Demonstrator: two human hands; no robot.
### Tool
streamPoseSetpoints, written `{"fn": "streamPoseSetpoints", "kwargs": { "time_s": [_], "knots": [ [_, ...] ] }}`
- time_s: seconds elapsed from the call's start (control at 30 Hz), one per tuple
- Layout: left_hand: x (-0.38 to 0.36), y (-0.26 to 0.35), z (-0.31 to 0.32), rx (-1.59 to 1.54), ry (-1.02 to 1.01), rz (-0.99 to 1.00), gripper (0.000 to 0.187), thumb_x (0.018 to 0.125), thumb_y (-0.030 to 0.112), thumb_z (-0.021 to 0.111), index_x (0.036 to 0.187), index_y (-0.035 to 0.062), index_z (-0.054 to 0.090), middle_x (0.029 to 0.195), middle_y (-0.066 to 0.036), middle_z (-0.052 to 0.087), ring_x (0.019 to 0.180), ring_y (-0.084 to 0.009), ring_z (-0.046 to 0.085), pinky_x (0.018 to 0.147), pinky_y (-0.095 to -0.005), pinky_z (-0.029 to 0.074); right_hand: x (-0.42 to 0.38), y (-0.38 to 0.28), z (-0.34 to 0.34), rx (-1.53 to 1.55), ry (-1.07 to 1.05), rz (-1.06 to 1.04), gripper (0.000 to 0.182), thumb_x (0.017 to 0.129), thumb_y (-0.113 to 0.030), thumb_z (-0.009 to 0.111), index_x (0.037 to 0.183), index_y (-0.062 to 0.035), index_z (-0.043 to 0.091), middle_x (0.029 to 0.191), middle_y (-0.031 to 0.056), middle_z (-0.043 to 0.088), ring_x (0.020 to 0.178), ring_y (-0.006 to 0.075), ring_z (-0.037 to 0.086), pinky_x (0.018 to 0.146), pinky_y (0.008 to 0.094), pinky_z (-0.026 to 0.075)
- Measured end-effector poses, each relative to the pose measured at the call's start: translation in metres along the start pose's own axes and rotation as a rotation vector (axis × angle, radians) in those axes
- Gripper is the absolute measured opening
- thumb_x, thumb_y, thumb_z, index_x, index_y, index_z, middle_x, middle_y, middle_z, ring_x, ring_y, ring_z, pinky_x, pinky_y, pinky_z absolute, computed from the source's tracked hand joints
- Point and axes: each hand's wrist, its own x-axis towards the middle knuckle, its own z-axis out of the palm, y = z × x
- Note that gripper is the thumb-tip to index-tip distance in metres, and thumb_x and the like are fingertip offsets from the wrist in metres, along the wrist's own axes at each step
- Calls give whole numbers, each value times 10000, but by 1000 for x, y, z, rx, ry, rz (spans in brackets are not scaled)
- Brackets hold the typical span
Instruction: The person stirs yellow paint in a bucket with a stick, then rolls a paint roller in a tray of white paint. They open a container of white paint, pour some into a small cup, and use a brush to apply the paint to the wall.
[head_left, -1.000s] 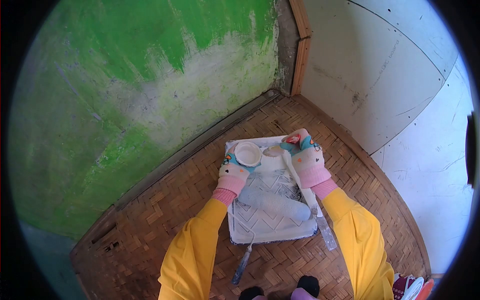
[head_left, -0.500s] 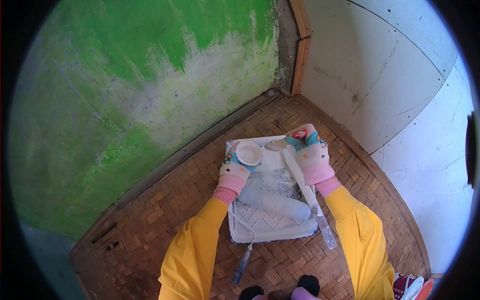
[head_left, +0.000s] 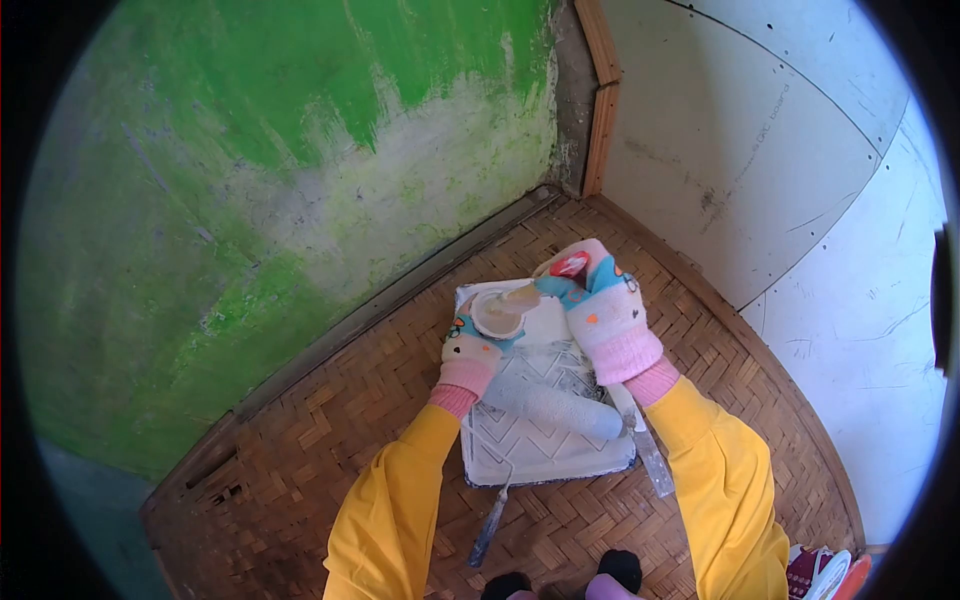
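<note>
The left hand [head_left: 470, 345], in a knitted glove of pink, white and blue, is curled around a small round white cup [head_left: 496, 333] above the far left part of a white, paint-smeared rectangular tray [head_left: 550, 462]. The right hand [head_left: 607, 318], gloved to match, is closed on what I take for a paintbrush with a flat, pale tan head [head_left: 522, 298], its tip at the cup's mouth (a red patch shows near the fingers, though I cannot tell what it belongs to). To my eye the cup is the weak point: its mouth looks narrow for so wide a head, so a hard push against the rim could tip it and slop whatever is inside, and a loaded brush could drip. Knitted fingers, if damp with paint, might also slip. A fuzzy, pale blue-white roller [head_left: 555, 412] lies across the tray, and its slim dark handle [head_left: 489, 527] juts past the near edge towards the person's dark-socked feet [head_left: 621, 570], where a toe could knock it. A flat grey metal blade [head_left: 653, 465] pokes out beyond the near right corner, close under the right forearm; a dropped sleeve might catch it. The brown woven floor [head_left: 330, 440] gives generous room on the left, while the streaked green wall [head_left: 300, 150] and pale board wall [head_left: 730, 150] narrow to a corner beyond the hands.
</note>
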Motion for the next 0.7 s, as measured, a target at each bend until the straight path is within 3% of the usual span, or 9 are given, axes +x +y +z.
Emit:
{"fn": "streamPoseSetpoints", "kwargs": {
  "time_s": [0.07,0.17,0.23,0.37,0.43,0.47,0.53,0.63,0.7],
  "knots": [
    [-7,-3,-5,-71,83,9,246,760,250,501,703,65,653,743,-174,646,725,-289,649,656,-377,517,-1,1,6,34,-23,-16,210,725,-115,685,873,-79,541,739,84,623,684,221,621,612,304,484],
    [-15,-16,-9,63,98,86,226,771,230,499,722,72,653,736,-158,646,717,-286,648,641,-374,517,-3,-12,10,55,-68,-4,213,727,-124,689,871,-79,538,729,74,618,676,211,618,607,297,482],
    [-20,-26,-14,173,28,230,207,783,230,506,758,96,662,770,-147,649,719,-286,646,638,-375,515,-4,-20,14,43,-88,26,212,730,-126,688,869,-79,536,723,69,615,669,204,616,604,292,481],
    [-26,-36,-22,-96,15,75,195,788,222,506,795,119,671,835,-144,651,732,-285,646,634,-389,513,-6,-26,25,12,-118,41,204,737,-77,670,868,-73,514,716,37,588,660,155,588,612,259,471],
    [-23,-66,5,40,193,256,204,798,218,497,832,119,672,841,-134,653,724,-282,648,628,-398,512,-8,-26,31,52,-147,74,216,737,-62,665,878,-72,502,718,28,579,658,143,576,618,250,468],
    [-24,-63,-1,41,197,254,204,798,218,497,832,119,672,841,-134,653,724,-282,648,628,-398,512,-10,-26,34,91,-122,19,230,737,-46,658,891,-71,490,721,23,572,659,133,568,617,246,465],
    [-28,-50,-16,-332,362,256,216,805,226,488,844,118,671,812,-133,655,709,-282,650,611,-411,510,-13,-29,39,131,-100,-39,244,737,-30,651,904,-70,478,723,18,565,660,124,561,617,242,462],
    [-22,-104,29,-107,205,246,256,825,290,487,922,118,649,877,-118,653,747,-269,648,638,-395,509,-15,-40,42,102,-129,26,268,748,-80,662,928,-69,463,724,50,569,652,169,573,605,267,461],
    [-30,-96,11,-68,212,265,274,831,311,485,957,120,634,931,-111,643,781,-260,643,656,-382,508,-17,-56,39,22,-204,139,267,760,-145,671,910,-65,464,723,83,567,655,230,579,597,298,457]
  ]
}}
